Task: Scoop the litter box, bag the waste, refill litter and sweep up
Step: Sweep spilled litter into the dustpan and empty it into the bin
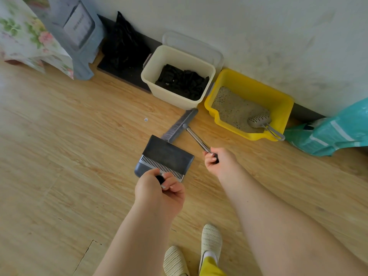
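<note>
A person stands on a wood-look floor (59,136) at the sweeping stage of a litter-box clean-up, left hand (159,193) curled round the black grip of a dark dustpan (167,154), right hand (216,162) wrapped round the metal handle of a grey broom (179,125). The dustpan's lip sits on the floor just beside the broom head, which lies in front of a cream bin (177,96) lined with a black bag (182,82). Next to it, against the wall, the yellow litter box (278,102) holds pale litter and a slotted metal scoop (258,121); a teal litter bag (338,132) slumps at right. Both tools look light and rigid, the pan plastic, the broom's shaft smooth metal and likely slick, so a firm grip low on the shaft gives control. A small speck (145,119) lies on the floor nearby.
</note>
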